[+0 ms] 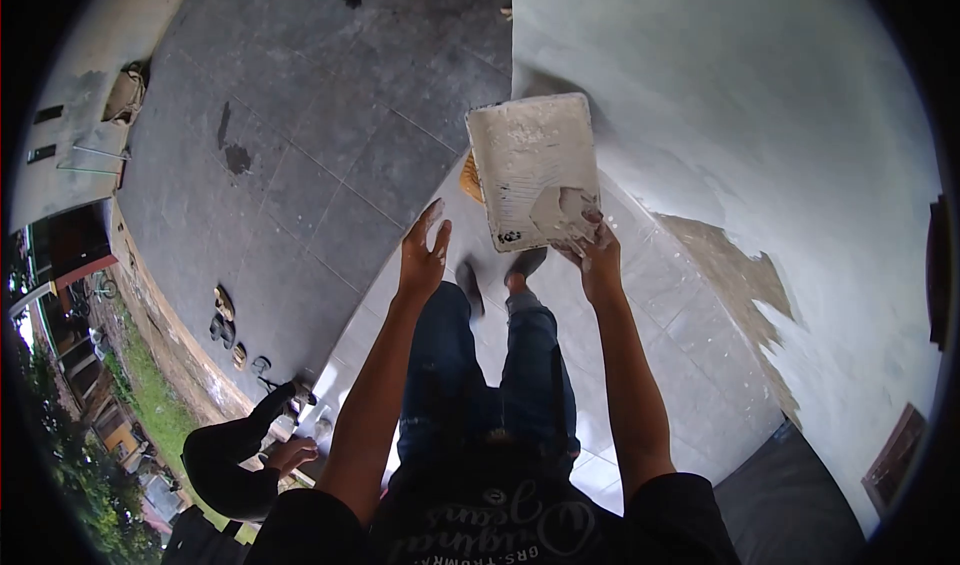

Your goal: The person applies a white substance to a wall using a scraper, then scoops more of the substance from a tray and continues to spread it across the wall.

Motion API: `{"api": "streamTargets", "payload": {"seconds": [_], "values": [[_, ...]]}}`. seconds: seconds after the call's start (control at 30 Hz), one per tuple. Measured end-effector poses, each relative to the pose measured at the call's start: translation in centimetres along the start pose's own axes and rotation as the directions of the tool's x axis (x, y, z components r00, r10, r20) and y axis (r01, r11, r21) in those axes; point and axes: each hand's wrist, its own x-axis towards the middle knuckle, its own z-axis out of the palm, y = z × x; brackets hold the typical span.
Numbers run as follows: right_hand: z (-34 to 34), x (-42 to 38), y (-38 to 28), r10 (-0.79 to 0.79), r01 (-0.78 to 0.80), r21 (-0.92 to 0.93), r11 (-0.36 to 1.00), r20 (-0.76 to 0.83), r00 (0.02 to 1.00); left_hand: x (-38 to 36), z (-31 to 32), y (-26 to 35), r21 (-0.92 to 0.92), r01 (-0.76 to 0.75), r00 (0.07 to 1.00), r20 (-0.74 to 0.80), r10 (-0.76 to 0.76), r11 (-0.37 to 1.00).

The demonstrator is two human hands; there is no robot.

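A paint tray (530, 150), smeared with whitish wet filler or paint, is in front of me beside the wall. My right hand (597, 255) grips its near right corner, with pale smears on the fingers. The near end of the tray holds a smooth pool of the pale material (562, 210). My left hand (425, 250) is raised left of the tray, apart from it, fingers spread and whitened at the tips, holding nothing. Something orange-yellow (470, 177) shows from behind the tray's left edge; most of it is hidden.
On my right rises a wall (740, 95) with a rough, bare brownish patch (725, 260) low down. Grey tiles (310, 135) cover the floor. Several sandals (223, 305) lie at left. Another person's hand (292, 455) and dark clothing (225, 465) show at lower left.
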Motion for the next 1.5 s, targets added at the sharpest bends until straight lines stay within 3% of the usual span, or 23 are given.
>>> {"api": "streamTargets", "payload": {"seconds": [0.07, 0.1, 0.13, 0.2, 0.33, 0.43, 0.53, 0.57, 0.6, 0.67, 0.7, 0.77, 0.87, 0.93, 0.97, 1.0, 1.07, 1.1, 1.17, 1.23, 1.3, 1.4, 1.5], "values": [[-0.3, 5.4, 3.1, -0.189, 0.187, -0.219, 0.958, 0.013, 0.982, 2.3, 1.4, -1.5, 0.100, 0.082, 0.994, 0.067, -0.088, 0.992], [-0.4, 8.0, 4.2, -0.316, 0.264, -0.586, 0.766, 0.015, 0.949, 3.5, 2.2, -3.7, 0.109, 0.088, 0.993, 0.069, -0.095, 0.990], [0.3, 9.9, 4.9, -0.305, 0.248, -0.585, 0.772, 0.002, 0.952, 4.7, 3.1, -5.3, 0.114, 0.115, 0.990, 0.066, -0.123, 0.987], [2.3, 13.7, 6.5, -0.390, 0.332, -0.754, 0.567, 0.109, 0.914, 7.7, 4.9, -8.1, 0.017, 0.195, 0.978, 0.067, -0.195, 0.981], [5.8, 18.7, 9.1, -0.330, 0.272, -0.777, 0.567, 0.088, 0.940, 12.6, 7.1, -11.1, 0.144, 0.192, 0.974, 0.094, -0.206, 0.971], [7.0, 21.3, 10.5, -0.359, 0.317, -0.828, 0.463, 0.152, 0.921, 15.6, 8.2, -12.8, 0.126, 0.148, 0.987, 0.049, -0.155, 0.981], [6.9, 22.9, 9.6, -0.388, 0.287, -0.795, 0.534, 0.071, 0.919, 17.8, 8.4, -12.8, 0.189, 0.119, 0.990, 0.058, -0.132, 0.975], [6.6, 23.0, 8.9, -0.417, 0.274, -0.800, 0.533, 0.033, 0.908, 18.1, 8.4, -11.9, 0.155, 0.170, 0.980, 0.080, -0.184, 0.973], [6.4, 23.4, 8.4, -0.565, 0.374, -0.807, 0.456, 0.062, 0.823, 18.2, 8.4, -11.6, 0.124, 0.220, 0.967, 0.103, -0.233, 0.968], [5.8, 23.4, 7.1, -0.668, 0.343, -0.847, 0.406, -0.018, 0.744, 18.3, 8.4, -12.5, 0.129, 0.181, 0.977, 0.088, -0.193, 0.975], [5.9, 23.7, 6.8, -0.667, 0.337, -0.851, 0.404, -0.022, 0.745, 18.4, 8.4, -12.5, 0.136, 0.134, 0.987, 0.068, -0.144, 0.982], [6.2, 24.1, 6.6, -0.715, 0.226, -0.917, 0.329, -0.085, 0.694, 18.1, 8.3, -12.4, 0.059, 0.190, 0.979, 0.069, -0.193, 0.980], [8.8, 24.1, 8.6, -0.662, 0.178, -0.939, 0.294, -0.066, 0.746, 17.5, 8.5, -13.1, -0.079, 0.273, 0.960, 0.081, -0.267, 0.959], [10.5, 23.1, 9.2, -0.601, 0.249, -0.912, 0.325, 0.004, 0.799, 17.5, 8.4, -13.3, -0.138, 0.303, 0.952, 0.097, -0.291, 0.943], [11.2, 22.7, 9.3, -0.552, 0.230, -0.865, 0.447, -0.064, 0.831, 17.5, 8.2, -13.2, -0.163, 0.352, 0.934, 0.116, -0.337, 0.922], [11.8, 22.2, 9.1, -0.553, 0.227, -0.864, 0.449, -0.069, 0.830, 17.7, 8.0, -13.0, -0.186, 0.399, 0.915, 0.133, -0.380, 0.898], [12.8, 21.3, 8.7, -0.534, 0.264, -0.700, 0.664, -0.197, 0.822, 17.8, 7.7, -12.0, -0.226, 0.426, 0.903, 0.156, -0.400, 0.876], [12.6, 21.4, 9.2, -0.532, 0.259, -0.700, 0.666, -0.201, 0.823, 17.7, 7.7, -11.9, -0.270, 0.451, 0.892, 0.176, -0.417, 0.851], [11.7, 22.1, 10.5, -0.470, 0.185, -0.772, 0.609, -0.163, 0.867, 17.4, 7.7, -12.6, -0.193, 0.379, 0.921, 0.172, -0.349, 0.905], [10.1, 22.9, 9.8, -0.527, 0.212, -0.801, 0.560, -0.147, 0.837, 17.6, 7.8, -12.6, -0.111, 0.293, 0.947, 0.171, -0.272, 0.950], [8.5, 23.3, 8.1, -0.632, 0.238, -0.826, 0.511, -0.173, 0.755, 17.7, 7.8, -12.2, -0.271, 0.450, 0.893, 0.155, -0.423, 0.851], [5.9, 23.9, 5.2, -0.771, 0.273, -0.858, 0.436, -0.199, 0.605, 17.7, 7.7, -12.4, -0.213, 0.408, 0.911, 0.152, -0.383, 0.888], [6.3, 24.0, 7.0, -0.762, 0.198, -0.941, 0.276, -0.088, 0.642, 17.6, 8.2, -11.2, -0.245, 0.449, 0.893, 0.113, -0.435, 0.859]]}}
